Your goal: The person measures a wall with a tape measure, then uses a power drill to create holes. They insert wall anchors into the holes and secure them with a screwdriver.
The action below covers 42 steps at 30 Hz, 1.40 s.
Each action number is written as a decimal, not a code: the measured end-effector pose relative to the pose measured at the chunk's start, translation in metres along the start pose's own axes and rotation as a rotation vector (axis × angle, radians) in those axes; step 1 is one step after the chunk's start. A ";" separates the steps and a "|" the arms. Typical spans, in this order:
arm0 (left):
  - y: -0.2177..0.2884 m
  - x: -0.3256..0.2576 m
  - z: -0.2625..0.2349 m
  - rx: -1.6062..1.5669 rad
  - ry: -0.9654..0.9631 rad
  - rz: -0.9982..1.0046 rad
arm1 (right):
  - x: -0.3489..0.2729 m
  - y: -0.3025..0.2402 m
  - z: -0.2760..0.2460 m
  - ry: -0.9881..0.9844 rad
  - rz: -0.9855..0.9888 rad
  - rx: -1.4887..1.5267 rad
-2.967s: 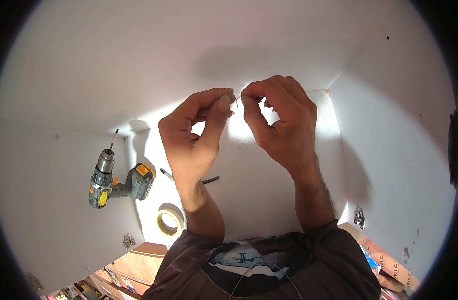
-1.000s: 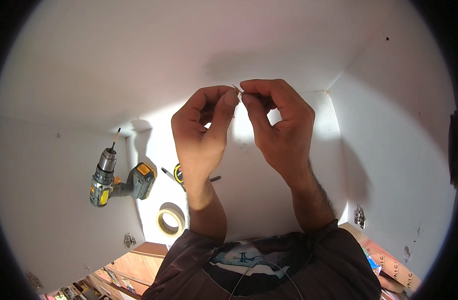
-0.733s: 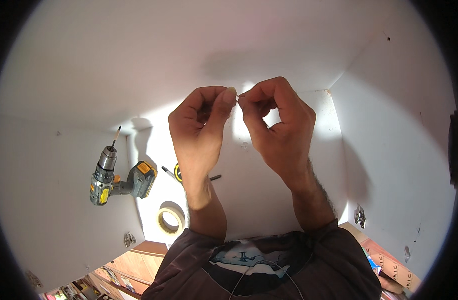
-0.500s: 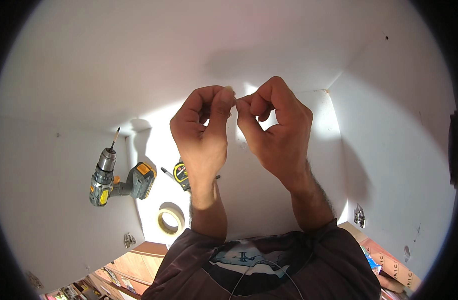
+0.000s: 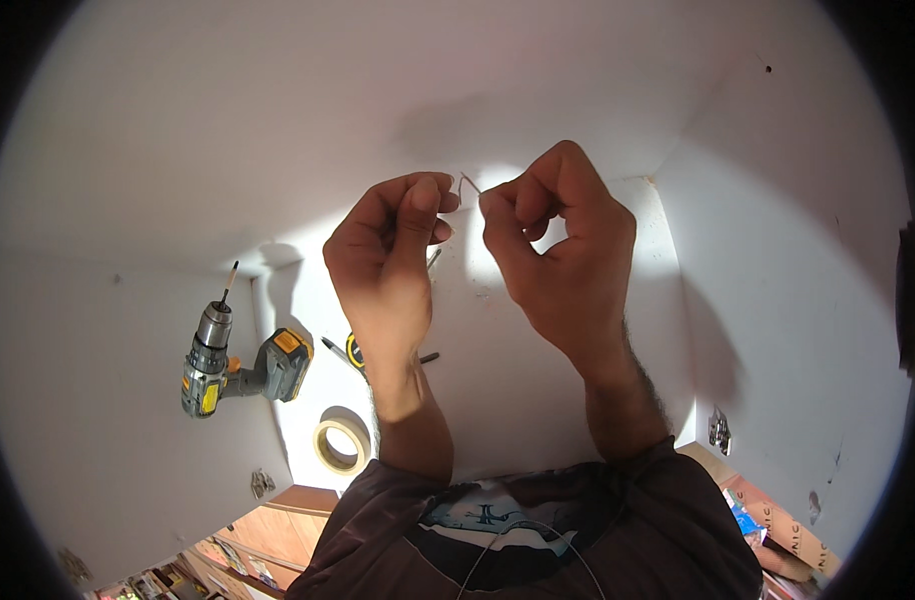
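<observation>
In the head view, which is the only one here, I see a thin bent piece (image 5: pixel 472 184), like a wire, in the air between the two hands, above the white panel (image 5: pixel 538 400). The right hand (image 5: pixel 568 240) is grasping one end of it with the tips of thumb and forefinger, while the other fingers are curled in. The left hand (image 5: pixel 388 260) has its thumb and forefinger near together, just beside the free leg of the piece; whether they touch it or hold something, I cannot tell. I would judge this piece to be very light, and rather stiff for its thinness, maybe springy at the sharp bend. What material it is, I cannot say; if it is metal, it could be smooth and turn easily between the fingertips. It may also weaken at the bend when it is worked too much. The best place to take hold is, I think, on the straight part close to the end, with a fingertip pinch, leaving the bend free. To the left, well apart, are the drill (image 5: pixel 213 345) and the roll of tape (image 5: pixel 363 448); the tape measure (image 5: pixel 355 350) is partly hidden by the left forearm (image 5: pixel 408 420).
</observation>
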<state>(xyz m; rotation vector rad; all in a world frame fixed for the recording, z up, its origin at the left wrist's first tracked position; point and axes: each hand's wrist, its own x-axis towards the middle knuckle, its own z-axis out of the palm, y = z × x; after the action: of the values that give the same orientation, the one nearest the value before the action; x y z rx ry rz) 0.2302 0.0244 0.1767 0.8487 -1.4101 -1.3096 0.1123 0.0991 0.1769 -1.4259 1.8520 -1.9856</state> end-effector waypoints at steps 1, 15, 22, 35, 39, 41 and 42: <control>0.000 0.000 -0.001 -0.005 -0.006 -0.017 | 0.000 0.000 -0.002 -0.007 0.032 0.017; 0.002 -0.003 0.000 0.342 -0.033 0.292 | 0.002 0.002 -0.001 -0.025 -0.090 -0.112; -0.006 0.001 0.002 0.458 -0.036 0.530 | 0.004 0.000 -0.008 -0.078 -0.049 -0.141; -0.024 0.008 0.007 0.482 -0.053 0.592 | 0.000 0.010 -0.004 -0.130 -0.008 -0.189; -0.030 0.009 0.010 0.264 -0.035 0.465 | 0.002 0.011 -0.004 -0.133 -0.052 -0.159; -0.030 0.006 0.013 0.163 -0.041 0.346 | 0.002 0.010 -0.005 -0.130 -0.052 -0.156; -0.031 0.005 0.014 0.166 -0.029 0.346 | 0.002 0.010 -0.007 -0.146 -0.045 -0.171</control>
<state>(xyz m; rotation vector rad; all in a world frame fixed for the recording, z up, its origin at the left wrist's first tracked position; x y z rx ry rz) 0.2115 0.0182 0.1487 0.6576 -1.6225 -0.9548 0.1015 0.1000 0.1709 -1.6232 1.9821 -1.7246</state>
